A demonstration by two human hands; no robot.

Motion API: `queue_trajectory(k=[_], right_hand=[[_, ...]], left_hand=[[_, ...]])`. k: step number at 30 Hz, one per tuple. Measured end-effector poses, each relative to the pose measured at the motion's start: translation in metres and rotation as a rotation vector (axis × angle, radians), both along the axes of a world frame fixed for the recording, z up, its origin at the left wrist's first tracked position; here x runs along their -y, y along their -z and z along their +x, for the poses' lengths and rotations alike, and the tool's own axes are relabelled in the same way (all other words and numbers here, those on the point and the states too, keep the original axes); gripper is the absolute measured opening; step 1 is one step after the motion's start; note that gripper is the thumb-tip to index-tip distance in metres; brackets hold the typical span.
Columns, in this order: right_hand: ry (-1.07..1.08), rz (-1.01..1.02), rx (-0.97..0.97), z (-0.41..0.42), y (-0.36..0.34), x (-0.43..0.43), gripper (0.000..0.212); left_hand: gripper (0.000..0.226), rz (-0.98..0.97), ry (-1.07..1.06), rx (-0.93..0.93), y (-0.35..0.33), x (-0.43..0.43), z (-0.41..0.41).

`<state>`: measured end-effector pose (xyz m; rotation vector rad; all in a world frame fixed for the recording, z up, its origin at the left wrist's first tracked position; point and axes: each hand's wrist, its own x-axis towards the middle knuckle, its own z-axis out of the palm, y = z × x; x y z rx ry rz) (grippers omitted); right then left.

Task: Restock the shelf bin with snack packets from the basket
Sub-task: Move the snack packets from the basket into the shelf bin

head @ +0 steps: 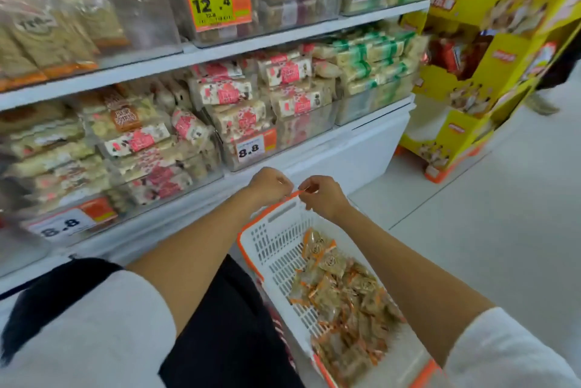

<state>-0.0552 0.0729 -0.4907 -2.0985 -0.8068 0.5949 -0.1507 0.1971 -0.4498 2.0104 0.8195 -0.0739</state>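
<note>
Curled fingers of the left hand (271,184) and the right hand (324,196) both grip the thin orange handle (298,193) at frame centre. Below them hangs the white basket (276,249), with snack packets (345,293) heaped inside at lower right. Clear shelf bins (367,106) fill the left and upper frame.

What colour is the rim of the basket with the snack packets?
Orange. The basket rim shows best in the head view.
</note>
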Motion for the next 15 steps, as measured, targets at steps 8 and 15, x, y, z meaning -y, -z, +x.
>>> queue_trajectory(k=[8, 15], right_hand=[[0.045, -0.251, -0.155, 0.005, 0.111, 0.045, 0.01], [0.017, -0.544, -0.25, -0.007, 0.21, 0.065, 0.012]], left_hand=[[0.02, -0.14, 0.003, -0.152, 0.1, 0.022, 0.004], [0.018, -0.185, -0.058, -0.294, 0.166, 0.019, 0.006]])
